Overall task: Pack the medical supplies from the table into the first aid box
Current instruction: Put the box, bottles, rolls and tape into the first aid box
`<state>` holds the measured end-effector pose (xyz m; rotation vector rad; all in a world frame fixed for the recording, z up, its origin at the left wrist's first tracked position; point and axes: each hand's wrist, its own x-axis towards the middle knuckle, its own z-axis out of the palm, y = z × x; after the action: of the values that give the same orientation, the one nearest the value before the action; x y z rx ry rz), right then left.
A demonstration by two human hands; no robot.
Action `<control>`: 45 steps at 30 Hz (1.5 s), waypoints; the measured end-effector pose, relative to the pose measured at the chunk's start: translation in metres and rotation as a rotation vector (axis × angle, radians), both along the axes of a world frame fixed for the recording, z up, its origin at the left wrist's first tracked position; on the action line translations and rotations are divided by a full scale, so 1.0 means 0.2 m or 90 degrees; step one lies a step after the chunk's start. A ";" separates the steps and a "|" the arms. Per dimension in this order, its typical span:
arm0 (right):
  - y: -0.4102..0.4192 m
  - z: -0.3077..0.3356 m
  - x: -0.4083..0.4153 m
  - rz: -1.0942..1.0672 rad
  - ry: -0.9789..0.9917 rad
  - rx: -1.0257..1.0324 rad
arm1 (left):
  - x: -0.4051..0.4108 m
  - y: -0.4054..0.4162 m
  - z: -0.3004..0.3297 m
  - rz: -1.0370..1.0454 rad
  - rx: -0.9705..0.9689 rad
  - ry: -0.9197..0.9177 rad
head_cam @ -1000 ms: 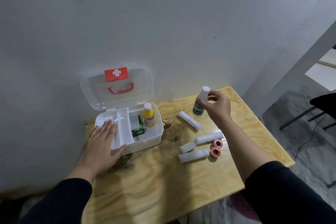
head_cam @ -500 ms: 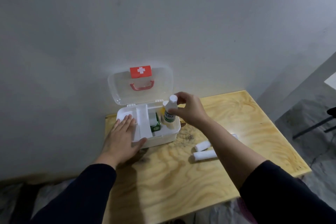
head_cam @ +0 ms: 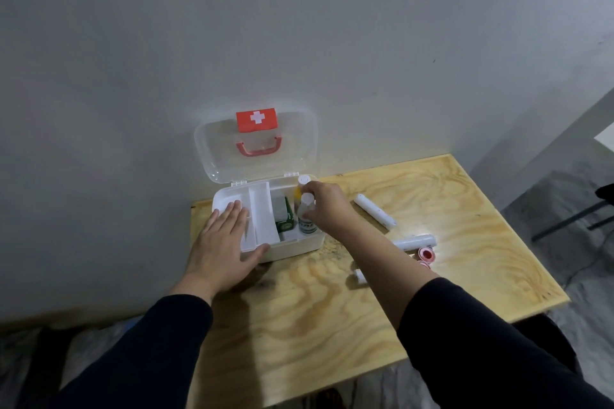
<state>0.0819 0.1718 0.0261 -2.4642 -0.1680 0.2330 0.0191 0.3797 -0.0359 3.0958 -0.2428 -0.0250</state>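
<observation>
White bottle (head_cam: 307, 216) gripped in right hand (head_cam: 327, 209) | forearm hides tape rolls (head_cam: 426, 254)

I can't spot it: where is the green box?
The green box sits inside the first aid box, between its white divider and the bottle the right hand holds.

Both arms wear dark, apparently black, long sleeves. The left sleeve (head_cam: 159, 339) ends at the wrist; the right sleeve (head_cam: 465, 339) is pushed up, baring the forearm. Both hands are bare: left hand (head_cam: 221, 251), right hand (head_cam: 327, 207).
</observation>
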 end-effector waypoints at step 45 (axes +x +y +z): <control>-0.53 -0.27 0.28 -0.176 0.000 -0.113 | -0.01 0.00 0.00 0.009 -0.013 -0.024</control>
<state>0.1380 0.0656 -0.0288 -2.6266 0.2011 0.1331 0.0180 0.3795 -0.0362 3.0799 -0.2212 0.0361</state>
